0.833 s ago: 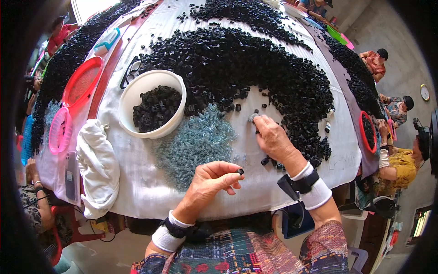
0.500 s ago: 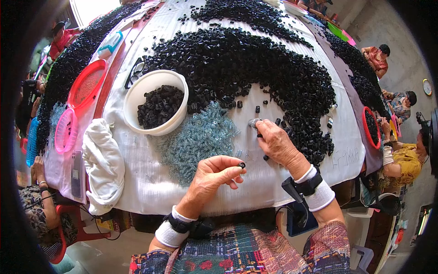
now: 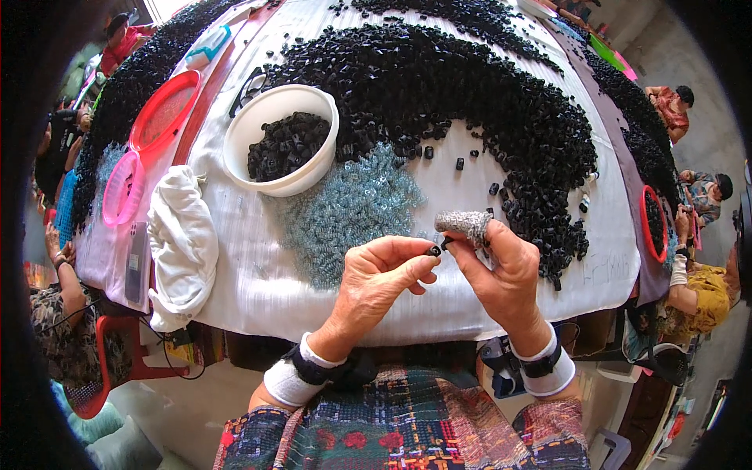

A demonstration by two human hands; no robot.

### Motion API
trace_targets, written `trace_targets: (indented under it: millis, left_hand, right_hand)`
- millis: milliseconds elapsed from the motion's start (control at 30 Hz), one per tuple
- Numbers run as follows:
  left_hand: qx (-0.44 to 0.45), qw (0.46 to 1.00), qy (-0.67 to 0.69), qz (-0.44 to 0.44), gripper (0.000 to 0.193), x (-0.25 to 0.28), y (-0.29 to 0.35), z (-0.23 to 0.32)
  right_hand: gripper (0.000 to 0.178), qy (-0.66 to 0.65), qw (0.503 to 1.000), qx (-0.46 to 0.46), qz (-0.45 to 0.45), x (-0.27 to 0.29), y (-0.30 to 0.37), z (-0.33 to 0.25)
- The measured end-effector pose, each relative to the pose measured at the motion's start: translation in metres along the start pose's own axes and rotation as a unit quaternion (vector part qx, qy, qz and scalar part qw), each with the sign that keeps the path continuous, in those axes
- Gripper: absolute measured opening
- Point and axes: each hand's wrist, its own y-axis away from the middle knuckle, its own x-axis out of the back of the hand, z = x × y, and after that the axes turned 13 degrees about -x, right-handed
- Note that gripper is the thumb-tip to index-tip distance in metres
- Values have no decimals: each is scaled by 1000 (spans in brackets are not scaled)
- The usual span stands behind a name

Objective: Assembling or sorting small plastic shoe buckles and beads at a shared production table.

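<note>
Above white cloth (image 3: 254,309): both hands pinching

Your left hand (image 3: 372,274) is closed, thumb and index gripping a small, rounded black part (image 3: 435,251). Your right hand (image 3: 505,274), grey coarse-textured cover (image 3: 464,225) on its index finger, pinches a dark little piece (image 3: 446,243) just beside it. Beyond: clear bluish coil springs (image 3: 352,207) heaped near a smooth round white bowl (image 3: 244,125); chunky black pieces (image 3: 446,82) spread in an arc.
</note>
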Motion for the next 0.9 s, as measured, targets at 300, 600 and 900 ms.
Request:
trace_targets:
  millis: [300,600,900]
  left_hand:
    - [-18,999,-46,17,23,-4,5,-2]
    - [-16,997,-63,41,22,-3,7,-8]
    - [25,994,-86,64,20,-5,3,-15]
  right_hand:
    - [21,47,995,81,25,-8,7,3]
    - [19,108,988,105,20,-15,13,6]
    - [19,147,985,82,29,-23,19,14]
